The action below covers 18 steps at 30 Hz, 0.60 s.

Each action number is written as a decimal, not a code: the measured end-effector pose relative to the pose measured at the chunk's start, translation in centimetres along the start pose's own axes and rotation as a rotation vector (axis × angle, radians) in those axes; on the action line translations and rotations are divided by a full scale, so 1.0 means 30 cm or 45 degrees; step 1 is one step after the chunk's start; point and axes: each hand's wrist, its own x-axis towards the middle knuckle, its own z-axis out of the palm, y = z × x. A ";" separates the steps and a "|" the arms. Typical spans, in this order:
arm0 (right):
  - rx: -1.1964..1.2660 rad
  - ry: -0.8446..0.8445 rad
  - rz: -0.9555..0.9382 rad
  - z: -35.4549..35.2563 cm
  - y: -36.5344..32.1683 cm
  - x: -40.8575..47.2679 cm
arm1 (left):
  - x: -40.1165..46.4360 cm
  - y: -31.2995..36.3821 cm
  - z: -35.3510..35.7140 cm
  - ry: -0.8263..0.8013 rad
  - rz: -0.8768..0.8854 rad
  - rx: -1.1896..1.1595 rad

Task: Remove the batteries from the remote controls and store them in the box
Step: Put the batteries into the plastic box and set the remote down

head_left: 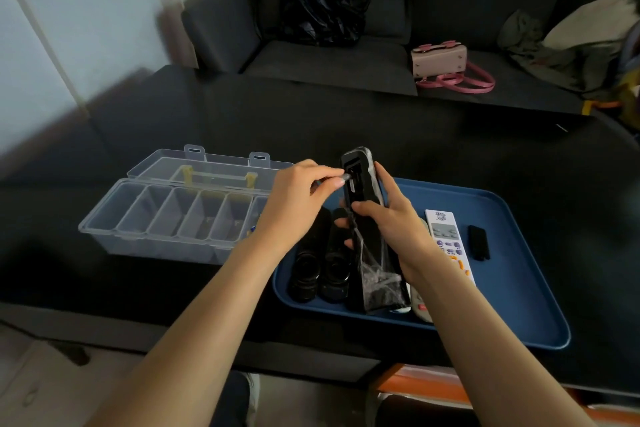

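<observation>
Black and glossy, the long slim remote control stands nearly upright above the blue tray, back side toward the camera, its long axis running from the tray up and slightly away. A crinkled clear plastic sleeve wraps it, bunched and wrinkled toward the lower end. The battery bay near its top lies uncovered. The right hand grips the remote around its middle, fingers curled behind it and thumb across the front. The left hand pinches a small grey cylindrical battery between thumb and fingertips, right at the edge of the open bay; motion blur makes it hard to tell whether the battery is touching the remote or just clear of it.

On the smooth, round-cornered tray lie two dark remotes with ring-shaped button pads, side by side and partly hidden beneath the left forearm and the held remote. A white remote with purple and orange buttons lies lengthwise to the right, half covered by the right wrist, and a small black rectangular piece lies just beyond it. Further pale remotes peek out under the held one, mostly hidden.

Left of the tray sits the clear plastic box, lid thrown back, its row of narrow compartments running left to right; the rightmost are covered by the left hand. Everything rests on a dark matte table.
</observation>
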 end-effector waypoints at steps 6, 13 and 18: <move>-0.067 0.014 -0.050 0.016 -0.001 -0.009 | -0.004 0.005 0.016 0.015 0.148 0.081; -0.008 0.021 -0.023 0.021 0.013 -0.002 | -0.008 0.002 0.056 -0.002 0.157 0.080; 0.084 0.025 -0.014 0.027 0.017 -0.004 | -0.004 -0.008 0.074 0.039 0.116 0.082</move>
